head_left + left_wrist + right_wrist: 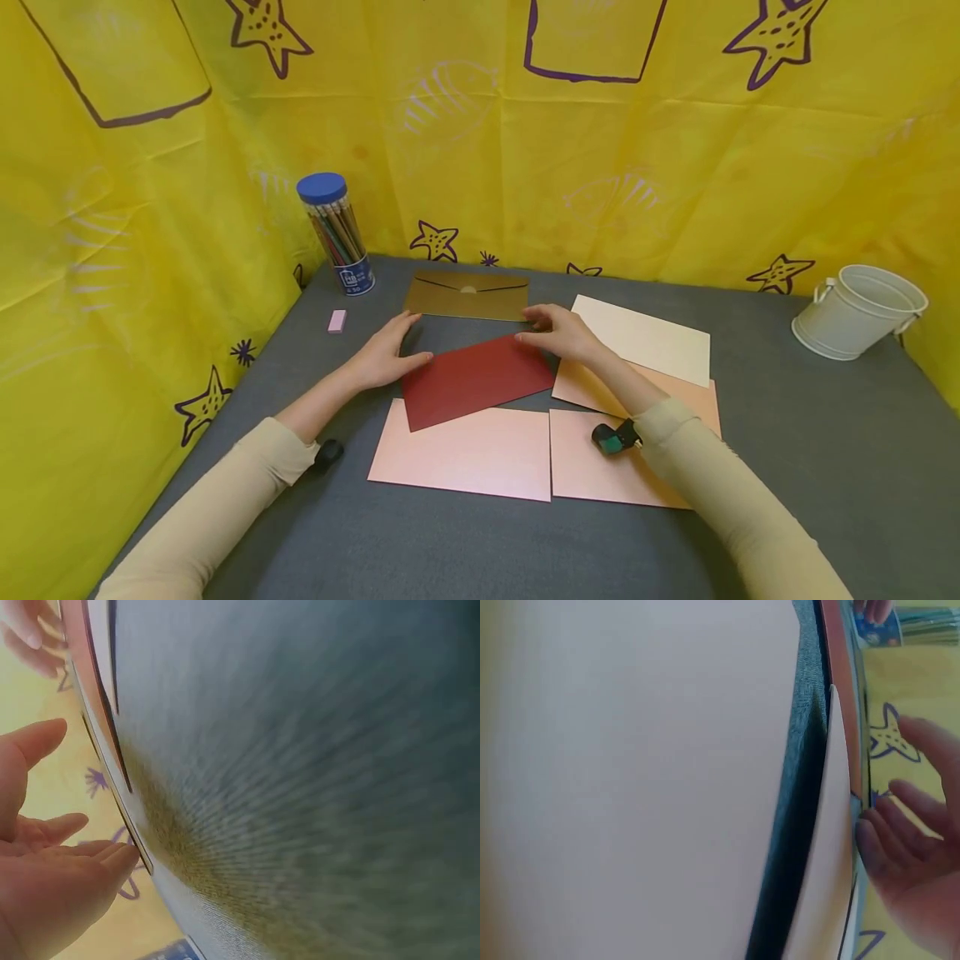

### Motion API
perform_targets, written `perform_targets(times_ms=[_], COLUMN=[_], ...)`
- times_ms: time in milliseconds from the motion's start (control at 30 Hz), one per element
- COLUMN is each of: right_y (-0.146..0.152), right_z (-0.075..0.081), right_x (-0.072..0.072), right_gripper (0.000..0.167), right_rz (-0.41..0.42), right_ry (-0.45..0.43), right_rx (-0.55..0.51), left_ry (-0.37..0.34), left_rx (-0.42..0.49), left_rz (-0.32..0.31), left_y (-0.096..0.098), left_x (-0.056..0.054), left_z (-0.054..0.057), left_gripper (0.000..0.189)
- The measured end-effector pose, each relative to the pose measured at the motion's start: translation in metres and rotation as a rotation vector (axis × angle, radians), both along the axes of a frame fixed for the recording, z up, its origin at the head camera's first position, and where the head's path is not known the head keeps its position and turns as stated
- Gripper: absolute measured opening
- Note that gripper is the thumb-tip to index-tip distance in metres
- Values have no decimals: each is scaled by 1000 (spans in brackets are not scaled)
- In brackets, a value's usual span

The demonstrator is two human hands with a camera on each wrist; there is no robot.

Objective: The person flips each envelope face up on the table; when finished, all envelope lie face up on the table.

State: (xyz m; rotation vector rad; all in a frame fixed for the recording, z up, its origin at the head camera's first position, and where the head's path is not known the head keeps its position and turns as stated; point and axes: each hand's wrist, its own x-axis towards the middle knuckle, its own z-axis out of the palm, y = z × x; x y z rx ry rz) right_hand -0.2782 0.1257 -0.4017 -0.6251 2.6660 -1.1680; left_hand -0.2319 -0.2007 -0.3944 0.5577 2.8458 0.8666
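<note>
Left hand: centre-left of head view (381, 357); fingers loose and extended, thumb apart from them, nothing clamped. Fingertips at the lower-left corner of the gold piece, thumb tip by the upper-left edge of the red one. Firm contact: cannot tell.
Right hand: just right of centre (564, 332); well apart from the left, fingers relaxed, gripping nothing. Fingers at the gold piece's lower-right corner, thumb at the red piece's upper-right corner.
Red paper piece: mid-frame between the hands (474, 380); lies askew, right end higher in frame, lower-left part over the left pink sheet (465, 454).
Gold envelope: upper centre, above the red (468, 304); flap side up, round seal at the flap tip.
Right pink sheet: lower centre-right (588, 477); just beside the left one, partly behind the right sleeve (738, 508).
Peach sheet: right of centre (588, 387); right forearm crosses above it.
Cream sheet: right of centre, higher up (652, 343); overlaps the peach.
Pencil tub: upper left (336, 233); blue lid, upright.
Pink eraser: just below the tub (337, 322).
White bucket: far right (851, 315); upright.
Table: dark grey (450, 554), sheets flat on it.
Backdrop: yellow cloth, purple starfish outlines (697, 167).
</note>
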Motion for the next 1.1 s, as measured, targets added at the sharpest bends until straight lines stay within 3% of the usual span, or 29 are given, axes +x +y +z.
perform_targets(times_ms=[300,433,633,833,1100], right_y=[8,10,10,9,9], right_z=[1,0,0,1,-1], right_x=[14,18,26,33,36], right_gripper=[65,69,80,91,98], right_rz=[218,283,366,415,420], right_ry=[77,41,-9,-2,-3], right_rx=[53,91,139,181,210], left_ry=[-58,-99,-76,-113,-140], left_rx=[-41,-84,-152,-170,-191], left_rz=[-107,-139,-205,-224,-230], left_y=[5,8,10,7,4], left_x=[28,38,48,55,59], left_z=[-1,1,0,0,0], left_gripper=[88,94,101,111,115])
